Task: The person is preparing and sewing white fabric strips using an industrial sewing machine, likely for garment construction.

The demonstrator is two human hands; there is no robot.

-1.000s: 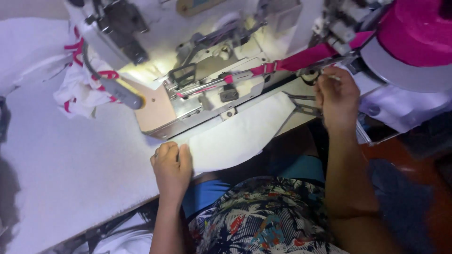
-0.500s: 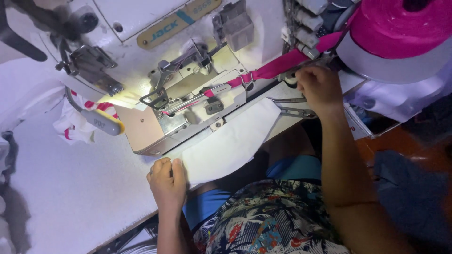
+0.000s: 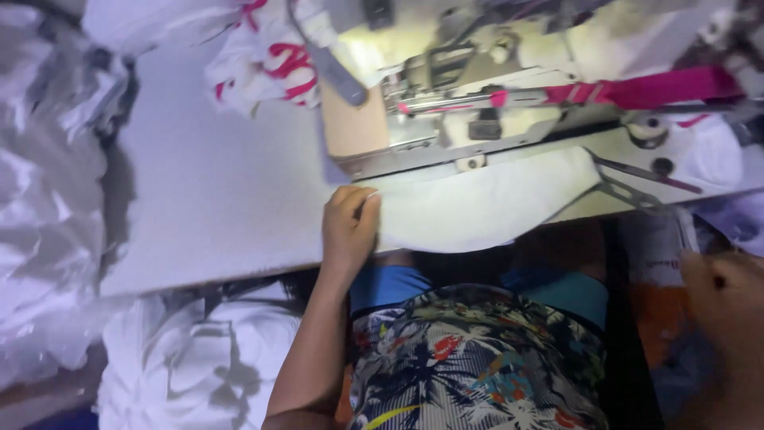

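My left hand (image 3: 348,227) rests at the front edge of the white sewing table (image 3: 215,199), fingers curled on the edge of a white fabric piece (image 3: 485,209) that hangs over the table edge. My right hand (image 3: 720,306) is low at the right, off the table and blurred; whether it holds anything cannot be made out. A pink strip (image 3: 637,89) runs across the sewing machine (image 3: 477,103) toward its presser area.
White garments with pink print (image 3: 267,60) lie behind the machine at the left. A heap of white plastic and cloth (image 3: 48,183) fills the left side. More white cloth (image 3: 191,366) lies below the table. Metal scissors (image 3: 629,179) lie at the table's right.
The view has swung left and down. My right hand has left the pink strip at the machine and dropped low to the right. My left hand stays on the white fabric.
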